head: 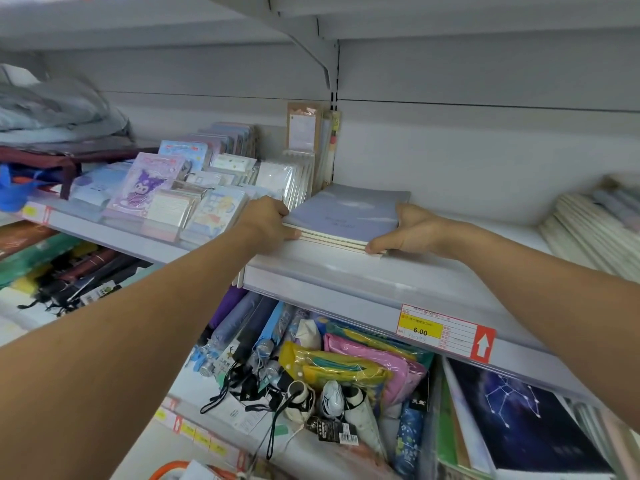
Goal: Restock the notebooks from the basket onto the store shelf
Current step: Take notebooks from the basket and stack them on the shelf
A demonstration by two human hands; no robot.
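Note:
A small stack of pale blue notebooks [346, 214] lies flat on the white store shelf [346, 271], close to its back wall. My left hand [268, 220] grips the stack's left edge, fingers curled over the top cover and thumb along the front. My right hand [407, 232] holds the right side, thumb at the front corner and fingers against the right edge. The basket [173, 470] shows only as an orange rim at the bottom edge.
Packaged notepads and sticker sets [180, 192] crowd the shelf left of the stack. A leaning row of cream notebooks [588, 230] fills the far right. A red and yellow price tag [446, 332] hangs on the shelf front. Folded umbrellas [277, 358] and a dark constellation notebook [526, 420] lie below.

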